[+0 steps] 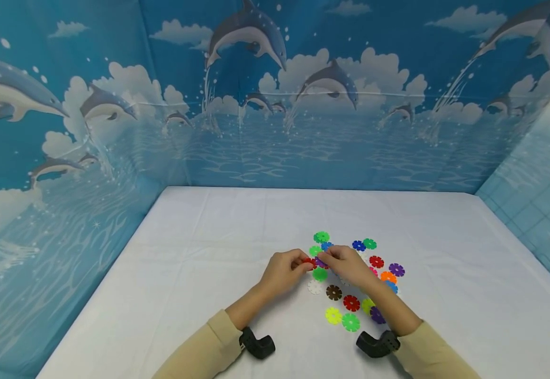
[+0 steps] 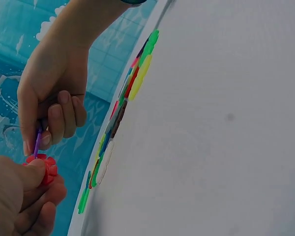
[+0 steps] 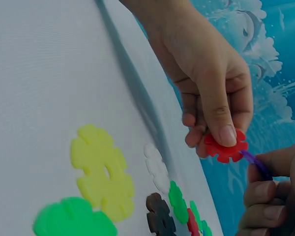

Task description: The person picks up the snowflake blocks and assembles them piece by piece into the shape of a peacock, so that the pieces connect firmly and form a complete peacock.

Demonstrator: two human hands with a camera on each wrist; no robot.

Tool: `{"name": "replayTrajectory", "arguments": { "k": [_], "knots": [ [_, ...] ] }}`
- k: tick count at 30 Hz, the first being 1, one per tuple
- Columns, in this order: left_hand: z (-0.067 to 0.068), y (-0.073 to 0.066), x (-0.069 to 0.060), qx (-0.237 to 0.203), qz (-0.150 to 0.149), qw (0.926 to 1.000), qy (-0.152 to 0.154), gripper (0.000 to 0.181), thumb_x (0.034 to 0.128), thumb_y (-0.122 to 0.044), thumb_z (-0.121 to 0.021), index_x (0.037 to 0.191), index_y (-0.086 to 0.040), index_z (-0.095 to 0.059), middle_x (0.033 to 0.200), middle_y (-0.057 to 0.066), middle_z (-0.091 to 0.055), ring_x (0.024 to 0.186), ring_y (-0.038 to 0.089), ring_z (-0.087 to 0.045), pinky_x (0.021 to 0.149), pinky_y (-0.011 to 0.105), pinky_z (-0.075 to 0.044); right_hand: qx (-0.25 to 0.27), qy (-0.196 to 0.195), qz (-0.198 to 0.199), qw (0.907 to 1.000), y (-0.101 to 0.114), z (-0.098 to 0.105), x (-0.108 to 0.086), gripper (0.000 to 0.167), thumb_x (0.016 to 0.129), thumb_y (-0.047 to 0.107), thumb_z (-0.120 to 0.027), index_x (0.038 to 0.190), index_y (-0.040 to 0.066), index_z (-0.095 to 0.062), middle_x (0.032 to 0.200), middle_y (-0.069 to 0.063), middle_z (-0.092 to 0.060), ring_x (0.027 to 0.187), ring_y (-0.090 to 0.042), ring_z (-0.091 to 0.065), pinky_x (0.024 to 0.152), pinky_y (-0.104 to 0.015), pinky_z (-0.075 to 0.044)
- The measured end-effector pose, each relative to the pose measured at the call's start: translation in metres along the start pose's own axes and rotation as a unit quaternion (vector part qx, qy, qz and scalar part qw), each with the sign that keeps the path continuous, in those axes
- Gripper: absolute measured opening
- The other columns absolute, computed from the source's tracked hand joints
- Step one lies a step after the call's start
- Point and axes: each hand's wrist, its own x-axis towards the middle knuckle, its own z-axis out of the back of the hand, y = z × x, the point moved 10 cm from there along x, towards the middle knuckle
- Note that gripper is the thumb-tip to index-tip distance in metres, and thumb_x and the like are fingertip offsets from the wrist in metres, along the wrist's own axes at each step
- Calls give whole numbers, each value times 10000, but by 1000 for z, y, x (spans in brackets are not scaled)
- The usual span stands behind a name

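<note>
My left hand pinches a red notched disc between thumb and fingers, above the table. My right hand holds a purple disc by its edge. In both wrist views the purple disc stands edge-on to the red one, and their rims meet; how deep the slots engage cannot be told. Part of the purple disc is hidden by the right fingers. Below the hands lie a green disc and a brown disc.
Loose discs lie around the hands on the white table, among them a yellow one, a green one, a red one and a dark blue one. A dolphin-print curtain stands behind the table.
</note>
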Motion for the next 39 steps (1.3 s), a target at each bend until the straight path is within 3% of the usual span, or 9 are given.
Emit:
{"name": "replayTrajectory", "arguments": {
  "k": [3,8,13,20,25,29,34,39],
  "knots": [
    [0,-7,-2,441,-339,9984,-91,88,916,-148,-688,881,-70,-670,773,6,-694,642,8,-573,587,155,-457,-173,-106,-22,9998,2,-4,-1,326,1010,226,-532,726,67,-523,615,-7,-411,574,-163,-389,519,-250,-308],
    [0,-18,-7,1095,-946,9888,-365,103,898,-129,-703,844,-77,-632,737,6,-660,597,49,-533,558,147,-413,-536,-561,309,9965,15,-7,-8,330,1012,169,-513,696,83,-476,577,3,-383,524,-143,-367,495,-243,-305],
    [0,-24,-11,1100,-1348,9828,-614,119,874,-87,-719,818,-56,-618,709,26,-652,575,81,-541,543,145,-408,-646,-1050,355,9917,20,-9,-13,355,1013,136,-494,669,91,-424,557,2,-352,489,-141,-338,474,-241,-285],
    [4,-26,-16,1076,-1540,9776,-948,139,848,-67,-736,794,-55,-609,694,25,-650,574,89,-555,547,160,-434,-393,-1210,230,9916,20,-15,-13,305,1003,131,-504,705,70,-495,577,-3,-397,505,-147,-386,472,-249,-330],
    [2,-23,-14,793,-1358,9847,-754,107,873,-106,-723,820,-54,-645,732,24,-681,597,72,-571,559,150,-436,-358,-1173,178,9923,13,-11,-11,317,1004,137,-514,693,86,-482,590,-3,-392,529,-146,-381,499,-255,-326],
    [5,-17,-11,782,-1084,9886,-686,88,861,-152,-742,837,-82,-695,771,0,-684,659,70,-588,606,169,-463,-177,-809,24,9966,5,-10,-10,356,1024,235,-501,705,78,-492,605,-10,-393,556,-157,-383,519,-263,-322],
    [12,-2,-10,504,-537,9942,-777,92,840,-166,-763,851,-86,-720,806,-3,-670,698,85,-571,637,208,-483,-107,-550,-293,9980,-11,5,-15,445,1031,395,-464,809,35,-598,647,-27,-448,599,-181,-420,548,-278,-353],
    [10,14,-9,-165,76,9968,-772,94,845,-135,-765,875,-61,-716,821,12,-698,721,93,-611,672,224,-521,-384,-675,-330,9964,-30,35,-26,450,1037,386,-454,907,1,-647,693,-47,-513,630,-194,-452,569,-285,-391]
  ]
}}
